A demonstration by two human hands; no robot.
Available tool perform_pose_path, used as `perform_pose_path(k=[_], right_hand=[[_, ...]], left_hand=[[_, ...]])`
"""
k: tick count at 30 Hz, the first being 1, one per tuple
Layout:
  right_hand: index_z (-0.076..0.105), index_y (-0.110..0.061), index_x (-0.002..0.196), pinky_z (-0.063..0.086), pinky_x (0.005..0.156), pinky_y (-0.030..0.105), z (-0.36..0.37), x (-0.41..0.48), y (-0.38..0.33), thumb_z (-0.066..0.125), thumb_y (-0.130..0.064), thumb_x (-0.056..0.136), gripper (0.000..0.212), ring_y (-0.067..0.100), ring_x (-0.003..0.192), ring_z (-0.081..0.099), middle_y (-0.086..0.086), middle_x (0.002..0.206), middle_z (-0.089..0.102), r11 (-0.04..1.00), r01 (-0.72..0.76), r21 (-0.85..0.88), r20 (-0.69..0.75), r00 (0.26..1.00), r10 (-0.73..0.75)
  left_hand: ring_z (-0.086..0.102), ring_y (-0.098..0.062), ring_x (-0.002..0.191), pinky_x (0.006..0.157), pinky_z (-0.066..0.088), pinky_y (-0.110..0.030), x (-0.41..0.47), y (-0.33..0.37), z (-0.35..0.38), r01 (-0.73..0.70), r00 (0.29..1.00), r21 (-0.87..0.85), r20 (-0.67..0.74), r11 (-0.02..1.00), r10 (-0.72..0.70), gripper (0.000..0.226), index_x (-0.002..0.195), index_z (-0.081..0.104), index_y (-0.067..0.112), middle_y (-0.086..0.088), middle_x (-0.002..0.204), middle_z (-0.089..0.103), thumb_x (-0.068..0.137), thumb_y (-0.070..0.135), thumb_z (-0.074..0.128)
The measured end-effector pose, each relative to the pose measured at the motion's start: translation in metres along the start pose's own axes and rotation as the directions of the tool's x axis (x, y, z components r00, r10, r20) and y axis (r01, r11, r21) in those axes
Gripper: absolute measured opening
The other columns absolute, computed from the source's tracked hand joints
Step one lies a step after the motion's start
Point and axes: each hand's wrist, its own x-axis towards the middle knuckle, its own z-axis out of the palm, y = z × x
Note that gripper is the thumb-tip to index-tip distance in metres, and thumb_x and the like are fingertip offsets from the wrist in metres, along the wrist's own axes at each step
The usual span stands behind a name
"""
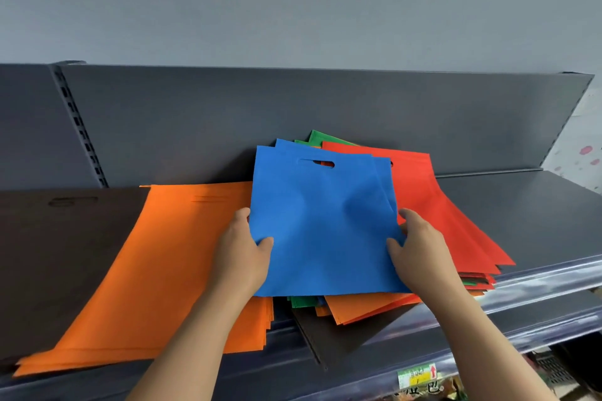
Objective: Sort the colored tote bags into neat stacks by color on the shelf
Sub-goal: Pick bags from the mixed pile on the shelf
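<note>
A blue tote bag point(322, 225) with a cut-out handle lies on top of a mixed pile on the dark shelf point(508, 205). My left hand point(241, 251) grips its left edge, thumb on top. Its right edge is pinched by my right hand point(420, 247). Under it lie a second blue bag point(384, 172), red bags point(439, 205), green bags point(317, 137) and orange bags point(361, 306). A neat orange stack point(156, 270) sits to the left. Further left lies a dark brown stack point(55, 254).
The shelf's grey back panel point(293, 114) rises behind the bags. A dark brown bag point(335, 332) sticks out over the front rail point(537, 303) under the pile. A price label point(417, 376) hangs on the lower front edge.
</note>
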Motion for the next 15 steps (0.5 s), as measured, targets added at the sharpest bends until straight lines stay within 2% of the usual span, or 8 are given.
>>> perform_pose_path(k=[2, 4, 9, 13, 15], right_hand=[[0.044, -0.01, 0.137, 0.042, 0.096, 0.039, 0.002, -0.002, -0.008, 0.051, -0.005, 0.086, 0.051, 0.03, 0.117, 0.051, 0.012, 0.128, 0.056, 0.999, 0.046, 0.026, -0.032, 0.998, -0.045], [0.047, -0.01, 0.135, 0.042, 0.096, 0.037, 0.006, -0.005, -0.017, 0.051, -0.005, 0.087, 0.049, 0.029, 0.117, 0.051, 0.01, 0.129, 0.056, 0.996, 0.087, 0.032, -0.062, 0.994, -0.085], [0.051, -0.012, 0.132, 0.042, 0.091, 0.035, 0.022, -0.019, -0.048, 0.052, -0.006, 0.087, 0.045, 0.026, 0.112, 0.053, 0.006, 0.124, 0.058, 0.985, 0.167, 0.051, -0.11, 0.981, -0.161], [0.053, -0.014, 0.13, 0.042, 0.089, 0.034, 0.041, -0.037, -0.083, 0.051, -0.005, 0.086, 0.044, 0.025, 0.111, 0.053, 0.004, 0.122, 0.059, 0.973, 0.217, 0.084, -0.107, 0.972, -0.207], [0.053, -0.014, 0.13, 0.041, 0.087, 0.032, 0.051, -0.048, -0.105, 0.051, -0.005, 0.087, 0.044, 0.024, 0.111, 0.052, 0.003, 0.122, 0.059, 0.967, 0.234, 0.104, -0.102, 0.969, -0.223]], left_hand=[[0.052, -0.012, 0.086, 0.057, 0.039, -0.019, -0.002, -0.006, -0.009, -0.021, 0.999, -0.015, -0.025, 1.0, 0.02, 0.049, 0.136, 0.04, 0.016, 0.001, 0.117, 0.057, 0.091, 0.016, 0.059], [0.054, -0.011, 0.085, 0.053, 0.037, -0.014, -0.003, -0.014, -0.019, -0.031, 0.998, -0.021, -0.055, 0.999, 0.03, 0.049, 0.137, 0.041, 0.017, 0.002, 0.115, 0.058, 0.092, 0.02, 0.058], [0.054, -0.01, 0.084, 0.054, 0.035, -0.013, -0.011, -0.039, -0.056, -0.044, 0.993, 0.02, -0.11, 0.999, 0.046, 0.044, 0.133, 0.047, 0.018, 0.005, 0.11, 0.062, 0.091, 0.026, 0.059], [0.057, -0.014, 0.101, 0.074, 0.042, -0.02, -0.019, -0.065, -0.097, -0.04, 0.988, 0.053, -0.15, 0.998, 0.047, 0.046, 0.134, 0.048, 0.018, 0.004, 0.118, 0.062, 0.091, 0.029, 0.06], [0.059, -0.008, 0.093, 0.067, 0.042, -0.014, -0.023, -0.078, -0.12, -0.042, 0.987, 0.029, -0.151, 0.999, 0.046, 0.042, 0.131, 0.049, 0.02, 0.006, 0.115, 0.062, 0.091, 0.028, 0.059]])
